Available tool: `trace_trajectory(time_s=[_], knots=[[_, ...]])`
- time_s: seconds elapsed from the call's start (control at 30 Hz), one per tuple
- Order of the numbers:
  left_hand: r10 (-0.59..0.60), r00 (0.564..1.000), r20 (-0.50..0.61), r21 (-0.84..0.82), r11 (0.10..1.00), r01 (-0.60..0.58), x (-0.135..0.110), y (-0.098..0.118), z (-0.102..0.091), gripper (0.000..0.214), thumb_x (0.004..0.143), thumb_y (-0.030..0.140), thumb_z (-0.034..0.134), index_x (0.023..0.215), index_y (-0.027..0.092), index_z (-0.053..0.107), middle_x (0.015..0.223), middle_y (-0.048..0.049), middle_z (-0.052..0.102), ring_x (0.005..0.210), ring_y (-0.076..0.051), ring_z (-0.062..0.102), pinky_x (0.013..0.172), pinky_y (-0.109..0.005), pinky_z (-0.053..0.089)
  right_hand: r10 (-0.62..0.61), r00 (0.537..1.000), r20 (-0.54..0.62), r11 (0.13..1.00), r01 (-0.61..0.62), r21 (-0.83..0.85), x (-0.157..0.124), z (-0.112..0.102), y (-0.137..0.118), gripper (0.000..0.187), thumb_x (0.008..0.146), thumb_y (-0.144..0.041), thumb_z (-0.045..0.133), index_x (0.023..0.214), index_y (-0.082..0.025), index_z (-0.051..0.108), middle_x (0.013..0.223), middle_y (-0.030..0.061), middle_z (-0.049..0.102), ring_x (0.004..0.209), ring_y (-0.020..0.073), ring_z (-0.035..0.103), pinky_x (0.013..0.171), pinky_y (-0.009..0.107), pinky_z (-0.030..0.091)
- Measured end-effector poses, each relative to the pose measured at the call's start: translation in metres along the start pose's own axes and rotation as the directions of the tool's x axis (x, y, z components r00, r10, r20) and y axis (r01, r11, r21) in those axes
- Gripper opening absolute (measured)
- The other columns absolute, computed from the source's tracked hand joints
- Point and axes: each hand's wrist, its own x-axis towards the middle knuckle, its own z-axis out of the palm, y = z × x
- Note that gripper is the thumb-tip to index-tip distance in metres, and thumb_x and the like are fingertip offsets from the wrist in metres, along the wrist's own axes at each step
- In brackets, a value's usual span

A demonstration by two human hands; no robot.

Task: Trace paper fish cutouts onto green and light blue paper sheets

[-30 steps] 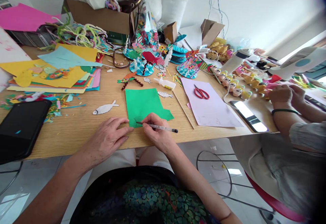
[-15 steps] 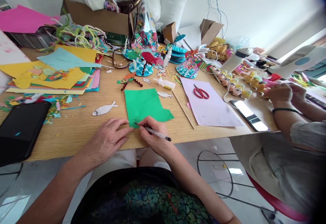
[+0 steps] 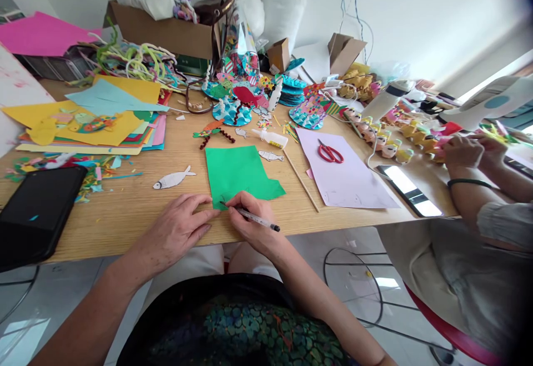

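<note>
Here's the pen, slim and clear-barrelled, black at the butt, gripped in the fingers of the right hand at the near edge of the green sheet! That sheet is bright, lying flat, a tab jutting to the right, faint lines on it. The pen's tip aims left and away from the body; its long axis slants, butt to the right and nearer the body. The left hand, fingers slightly apart, rests fingertips at the sheet's near-left corner. Wood-grained worktop underneath; 2 white paper fish flank the sheet; well beyond it, a pale wall.
</note>
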Motion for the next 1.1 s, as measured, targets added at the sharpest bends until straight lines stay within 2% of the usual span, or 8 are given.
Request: trace_trajectory(time_s=[0.63, 1.1], knots=[[0.026, 1.000, 0.012, 0.017, 1.000, -0.026, 0.0004, 0.0005, -0.0010, 0.030, 0.093, 0.025, 0.040, 0.112, 0.021, 0.062, 0.115, -0.0106, 0.052, 0.105, -0.025, 0.047, 0.088, -0.043, 0.044, -0.020, 1.000, -0.017, 1.000, 0.020, -0.004, 0.0002, -0.0003, 0.0008, 0.011, 0.075, -0.018, 0.049, 0.077, -0.019, 0.060, 0.060, -0.0038, 0.057, 0.052, 0.0083, 0.048, 0.052, 0.019, 0.034], [0.007, 1.000, 0.007, 0.007, 1.000, -0.007, -0.0001, 0.0004, -0.0004, 0.030, 0.093, 0.026, 0.039, 0.112, 0.025, 0.062, 0.115, -0.0084, 0.053, 0.105, -0.023, 0.048, 0.090, -0.042, 0.043, -0.007, 1.000, -0.008, 1.000, 0.007, -0.015, 0.0002, -0.0004, 0.0018, 0.011, 0.076, -0.019, 0.048, 0.077, -0.020, 0.060, 0.062, -0.0036, 0.059, 0.052, 0.0085, 0.048, 0.050, 0.019, 0.034]])
